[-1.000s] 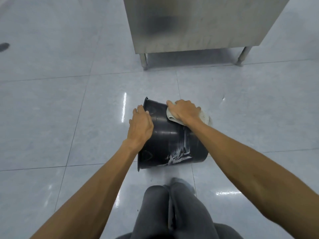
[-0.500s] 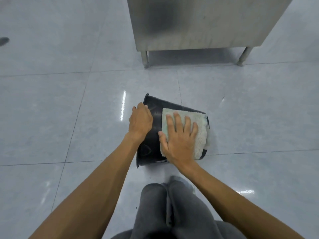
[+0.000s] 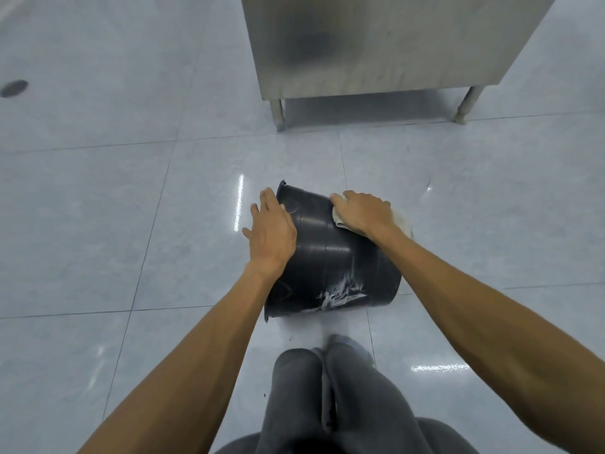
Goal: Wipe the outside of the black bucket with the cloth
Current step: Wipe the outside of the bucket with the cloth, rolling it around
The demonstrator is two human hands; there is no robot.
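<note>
Fingers of the right hand press the cloth flat on the black bucket; left hand fingers spread wide, bracing the rim. White smears below the fingers remain; the lying bucket could roll under a hard stroke.

A floor of large pale grey-blue tiles with thin dark joints fills the view, glossy enough to carry bright streaks of reflected light. A stainless steel cabinet stands at the far side on round metal legs, casting a shadow beneath. A dark oval spot marks the floor at far left.
</note>
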